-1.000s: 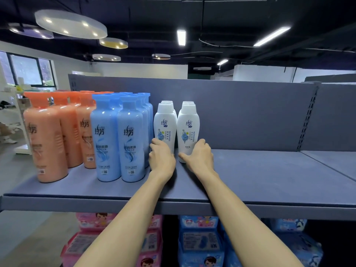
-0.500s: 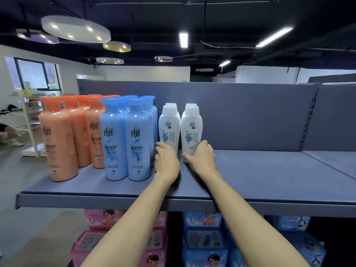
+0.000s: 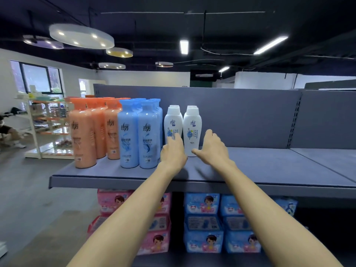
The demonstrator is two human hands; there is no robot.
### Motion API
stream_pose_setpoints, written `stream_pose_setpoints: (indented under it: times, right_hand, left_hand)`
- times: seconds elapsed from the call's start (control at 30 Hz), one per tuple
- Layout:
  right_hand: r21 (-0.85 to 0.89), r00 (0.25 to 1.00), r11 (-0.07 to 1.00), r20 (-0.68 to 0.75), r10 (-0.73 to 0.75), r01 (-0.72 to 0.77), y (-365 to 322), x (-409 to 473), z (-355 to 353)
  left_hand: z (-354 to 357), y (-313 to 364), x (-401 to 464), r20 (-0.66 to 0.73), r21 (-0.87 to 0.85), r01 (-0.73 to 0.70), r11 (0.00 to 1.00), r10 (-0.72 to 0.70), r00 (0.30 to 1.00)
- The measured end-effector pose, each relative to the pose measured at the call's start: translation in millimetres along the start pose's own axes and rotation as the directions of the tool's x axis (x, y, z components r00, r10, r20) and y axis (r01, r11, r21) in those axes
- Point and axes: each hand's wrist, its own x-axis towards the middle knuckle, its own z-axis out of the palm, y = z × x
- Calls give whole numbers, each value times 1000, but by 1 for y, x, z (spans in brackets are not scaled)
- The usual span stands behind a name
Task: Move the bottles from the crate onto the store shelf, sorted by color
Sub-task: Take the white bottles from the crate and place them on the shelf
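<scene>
So on my feed the shelf (image 3: 250, 170) has everything lined up toward its left end. Furthest left are the orange bottles (image 3: 84, 135), a few rows going back, front one standing near the front left corner. Right next to them are the blue bottles (image 3: 134, 139), two columns, upright and packed tight. Then come the white bottles (image 3: 192, 126), two short rows with more tucked behind, sitting further back from the front edge than the blue ones.

The left hand (image 3: 173, 153) is in front of the left white bottle, its fingers (image 3: 174, 138) loosely bent with the tips against the lower label, not really wrapped round it as far as I can see. The right hand (image 3: 212, 149) is just beside the right white bottle, fingers relaxed and spread fairly wide, thumb at the bottle's base; can't tell if it's actually touching.

The right half of the shelf is bare grey board. Under the shelf there are pink packs (image 3: 154, 237) on the left and blue packs (image 3: 204, 228) on the right.
</scene>
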Motion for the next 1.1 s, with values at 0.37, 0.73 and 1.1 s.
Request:
stream_pose_setpoints:
  times: [0.37,0.73,1.1]
  right_hand:
    - [-41,984,983,-9,-178,177,-3,-87,9]
    - [-101,956,962,-123,-266,255,8,-172,44]
    - [-154,957,988,281,73,-31,116,-324,183]
  left_hand:
    - [-34,-40,-87,-90,243,-198,950,225,970]
    - [5,-75,-150,-13,191,-313,930,322,947]
    - [172,-124,-294,449,74,-347,935,279,849]
